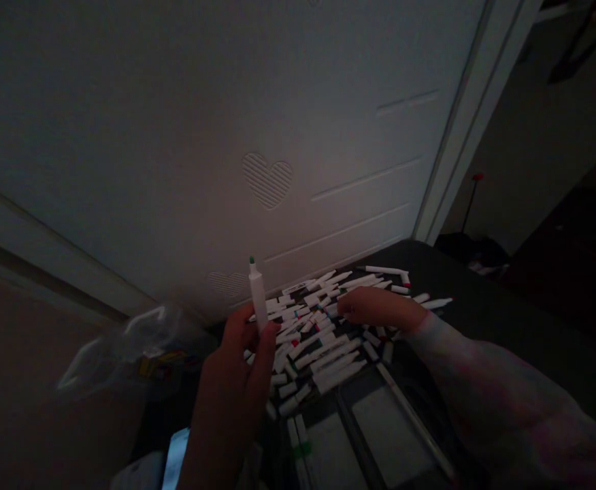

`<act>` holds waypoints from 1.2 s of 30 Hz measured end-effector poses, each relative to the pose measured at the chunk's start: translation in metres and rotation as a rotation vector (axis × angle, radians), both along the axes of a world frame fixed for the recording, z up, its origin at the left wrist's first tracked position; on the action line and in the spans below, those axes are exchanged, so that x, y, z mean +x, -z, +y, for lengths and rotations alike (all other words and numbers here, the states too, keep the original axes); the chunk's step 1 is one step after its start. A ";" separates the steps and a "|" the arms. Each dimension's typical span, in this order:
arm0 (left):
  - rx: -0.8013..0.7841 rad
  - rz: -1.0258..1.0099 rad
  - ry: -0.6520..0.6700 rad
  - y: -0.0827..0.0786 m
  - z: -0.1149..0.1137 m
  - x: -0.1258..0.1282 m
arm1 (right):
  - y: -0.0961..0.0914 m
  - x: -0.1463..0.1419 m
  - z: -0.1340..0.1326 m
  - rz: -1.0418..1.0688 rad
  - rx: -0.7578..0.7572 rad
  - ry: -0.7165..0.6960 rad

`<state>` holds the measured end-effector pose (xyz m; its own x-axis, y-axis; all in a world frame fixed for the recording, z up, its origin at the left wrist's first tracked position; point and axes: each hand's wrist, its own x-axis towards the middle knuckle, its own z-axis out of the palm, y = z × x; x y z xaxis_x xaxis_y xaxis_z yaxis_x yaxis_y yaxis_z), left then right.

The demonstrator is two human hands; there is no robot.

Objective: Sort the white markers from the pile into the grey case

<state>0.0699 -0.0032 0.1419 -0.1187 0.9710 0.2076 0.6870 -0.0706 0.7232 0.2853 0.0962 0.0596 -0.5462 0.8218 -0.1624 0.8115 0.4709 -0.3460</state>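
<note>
In the head view, a pile of markers (pixel 328 354), white-bodied with coloured ends, is seen spread over a dark counter (pixel 492 313); this pile is taken as the landmark.

At the near left edge of the pile, the left hand (pixel 241 361) is raised. Its fingers and thumb are closed round the lower part of a single marker (pixel 257 296). That marker is held upright above the left side of the pile, with its green tip uppermost and uncapped.

On the far right part of the pile, the right hand (pixel 374 307) is laid palm down, with its fingers curled onto the markers there. Whether anything is gripped by it cannot be told in the dim light. A light sleeve (pixel 482 388) is seen running from that hand toward the near right of the pile.

Behind the pile, a white panel (pixel 175 136) is seen, with a ribbed heart (pixel 267 180) pressed into it above the pile's left half. To the left of the pile, well apart from it, a clear plastic bag (pixel 119 347) is lying. Just in front of the pile, a dark tray (pixel 384 435) with flat compartments is seen, and a few markers lie at its left edge.
</note>
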 end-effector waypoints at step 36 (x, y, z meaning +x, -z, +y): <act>-0.155 0.380 -0.030 0.088 -0.043 -0.045 | -0.079 0.005 -0.048 1.856 -0.504 0.299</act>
